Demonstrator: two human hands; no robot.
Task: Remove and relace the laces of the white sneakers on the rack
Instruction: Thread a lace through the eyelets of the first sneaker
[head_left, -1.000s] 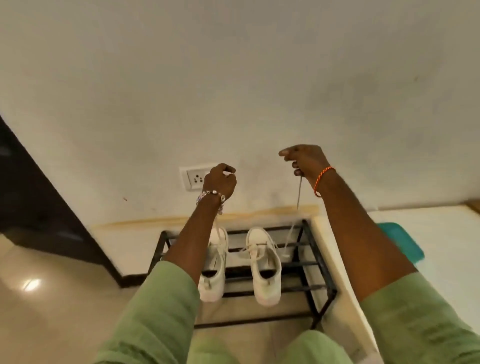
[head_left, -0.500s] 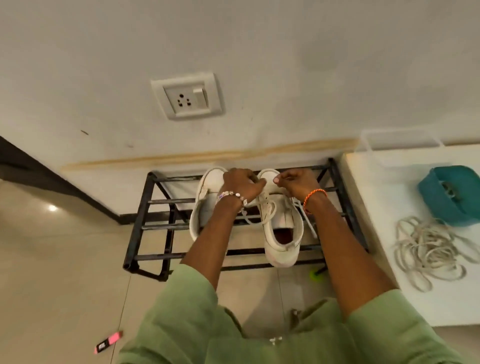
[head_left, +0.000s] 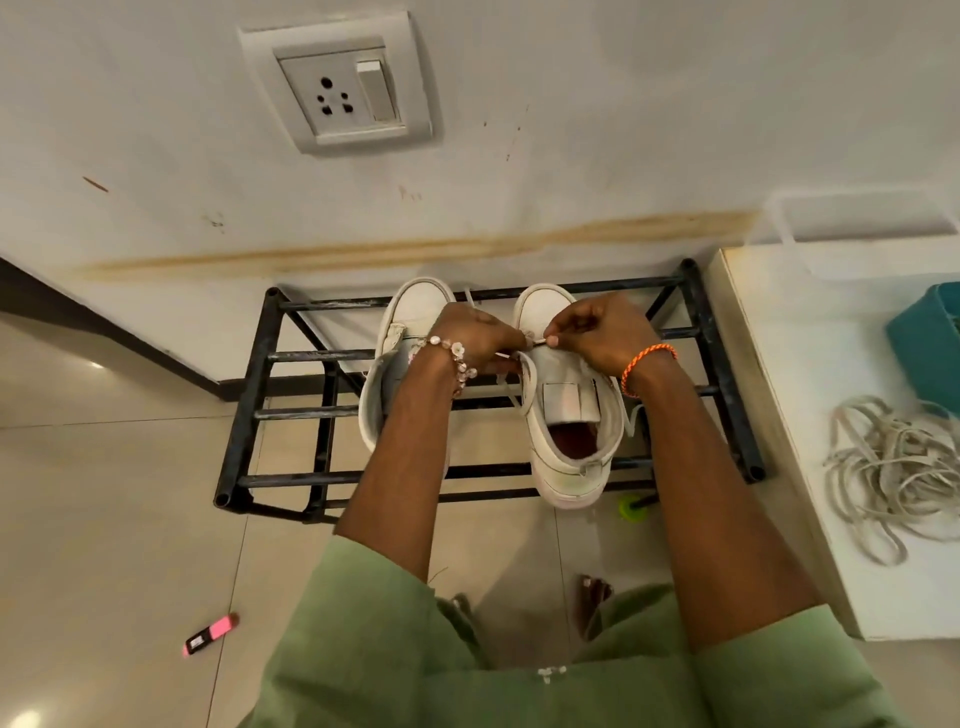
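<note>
1. A pink marker pen (head_left: 211, 634) lies on the beige tiled floor (head_left: 104, 519) at the far left, as it does half a second earlier; a second ago it is out of view.
2. The black metal shoe rack (head_left: 249, 395) stands against the white wall (head_left: 571, 130), under a white socket plate (head_left: 337, 83) that now sits higher and closer in the view.
3. The left white sneaker (head_left: 410, 312) rests on the rack's top bars, toe to the wall, partly hidden by the left forearm.
4. The left hand (head_left: 475, 338), with a beaded bracelet at the wrist, has its fingers curled about the white lace (head_left: 506, 387) between the two shoes. A second ago it is raised high before the wall.
5. The right white sneaker (head_left: 569, 431) stands just beside the first, its tongue laid bare.
6. The right hand (head_left: 602, 332), with an orange thread at the wrist, pinches the lace tip at the upper eyelets; it too has come down from the wall.
7. On the white worktop (head_left: 779, 415) at right lie a loose pile of pale cord (head_left: 893, 467) and a teal plastic box (head_left: 930, 343).
</note>
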